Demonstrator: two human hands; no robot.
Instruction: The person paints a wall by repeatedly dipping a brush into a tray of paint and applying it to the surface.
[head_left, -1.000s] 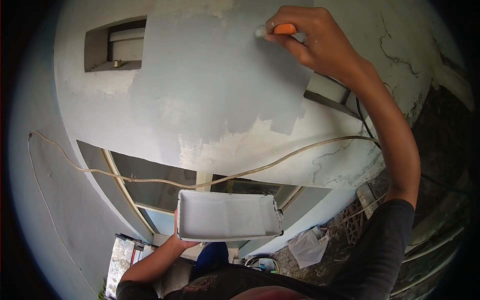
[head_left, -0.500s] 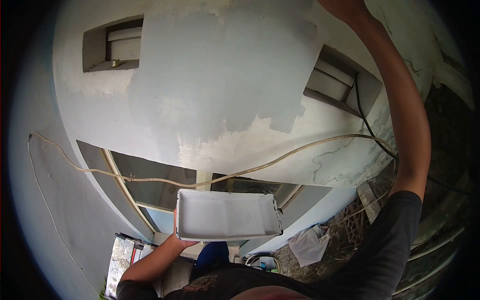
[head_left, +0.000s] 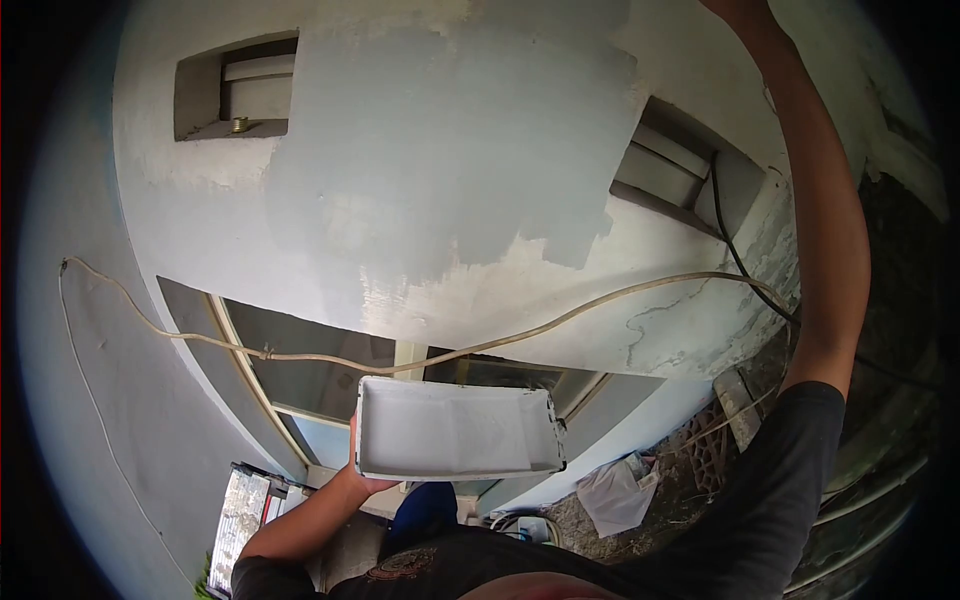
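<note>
A white rectangular tray with white paint in it is held level in front of my body. My left hand grips its left end, the fingers mostly hidden under and behind it. My right arm stretches up along the right side, and my right hand is cut off by the top edge, so its fingers and anything in them are out of sight. Ahead stands a wall with a grey-blue painted patch over paler, patchy white.
Two recessed openings sit in the wall. A beige hose hangs across it, above a window. A black cable leaves the right opening. A white bag lies on the ground at lower right.
My right hand and forearm have shifted slightly to the right at the top. The view has moved a little; the tray stays in my left hand.
</note>
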